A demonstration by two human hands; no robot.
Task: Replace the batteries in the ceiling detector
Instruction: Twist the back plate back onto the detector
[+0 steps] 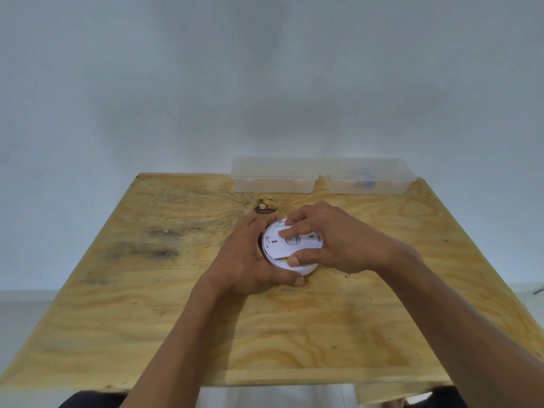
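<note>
Around: two clear boxes (273, 175) (369, 176) at the tabletop's (147, 304) far edge.
Hands: left hand (250, 257) and right hand (332, 240) clamped on the detector (290, 248).
Hidden: detector's right side, under fingers.

You have the detector (290, 248) near the middle of the tabletop (147, 304), your left hand (250, 257) wrapped against its left side and your right hand (329, 240) lying over its top from the right. Behind it, along the tabletop's far edge, two boxes sit side by side: the left box (273, 176), and the right box (372, 178) with a small object (366, 180) in it.
</note>
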